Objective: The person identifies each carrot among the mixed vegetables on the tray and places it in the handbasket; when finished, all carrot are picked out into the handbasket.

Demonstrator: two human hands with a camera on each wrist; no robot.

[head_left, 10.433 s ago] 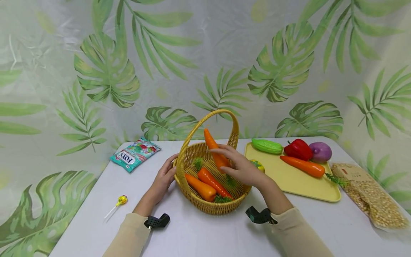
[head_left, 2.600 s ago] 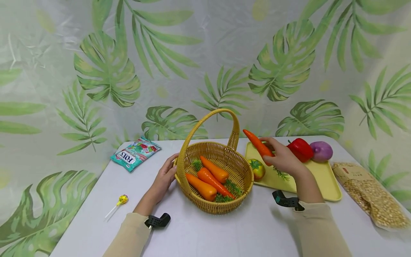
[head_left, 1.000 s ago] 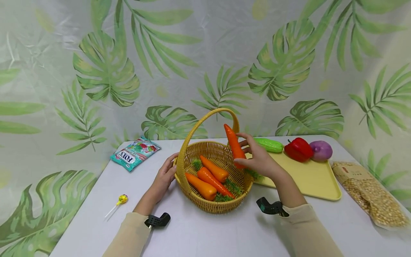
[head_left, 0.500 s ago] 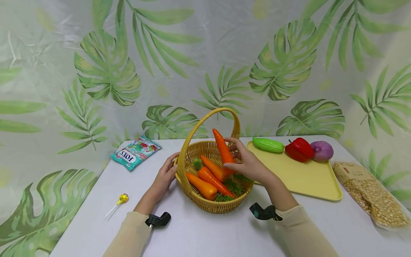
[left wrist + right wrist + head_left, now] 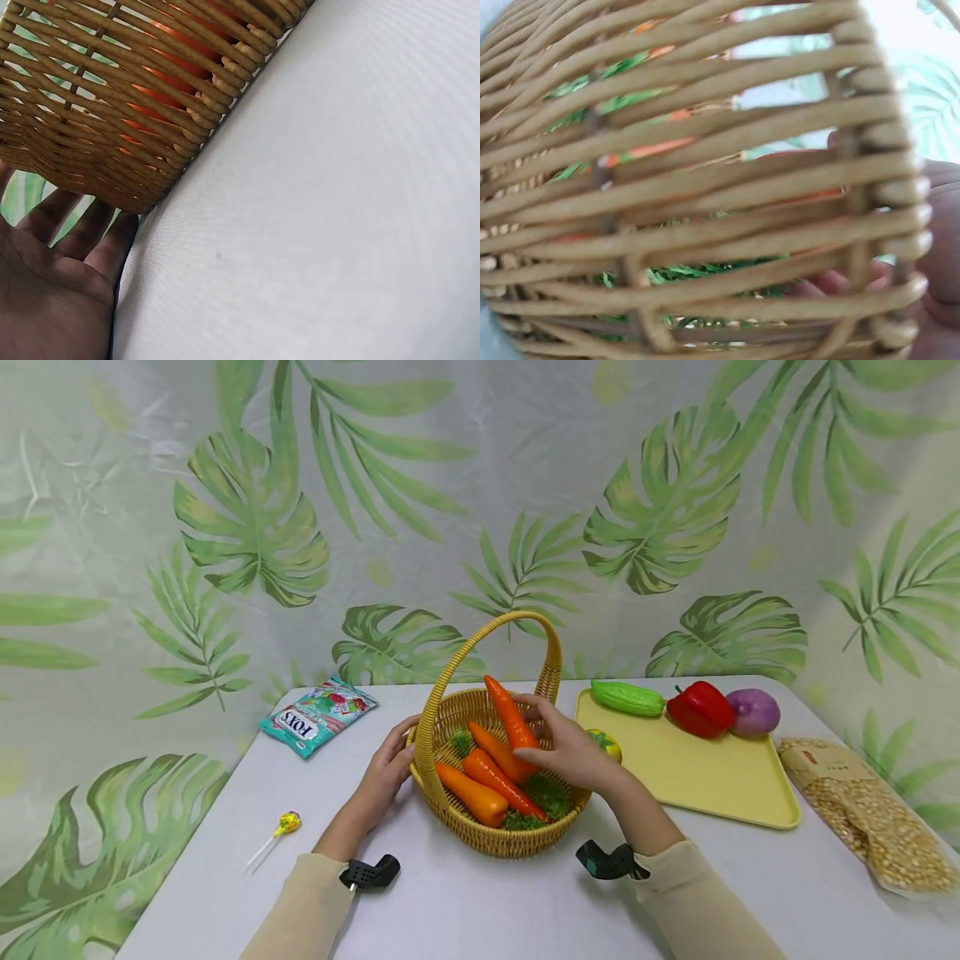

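Observation:
My right hand (image 5: pixel 566 747) holds an orange-red carrot (image 5: pixel 506 706) between thumb and fingers, its tip pointing up and its thick end down inside the wicker basket (image 5: pixel 487 843). Three more carrots lie in the basket, among them a light orange carrot (image 5: pixel 472 795) and a red-orange carrot (image 5: pixel 498 783), with green tops around them. On the basket's left side rests my left hand (image 5: pixel 382 777); in the left wrist view its extended fingers (image 5: pixel 97 232) touch the outer wall. The right wrist view sees the right fingers only partly, through the weave.
A yellow tray (image 5: pixel 705 777) at right bears a green gourd-like vegetable (image 5: pixel 628 698), a red bell pepper (image 5: pixel 701 708) and a purple eggplant (image 5: pixel 753 712). A yellow-green tomato (image 5: pixel 603 743) is partly hidden. A kernel bag (image 5: pixel 862 810), candy bag (image 5: pixel 318 717) and lollipop (image 5: pixel 285 825) lie farther out.
Earlier my right hand placed one carrot in the basket, then lifted another from the tray. It has since carried that carrot left and lowered it into the basket. My left hand stayed put.

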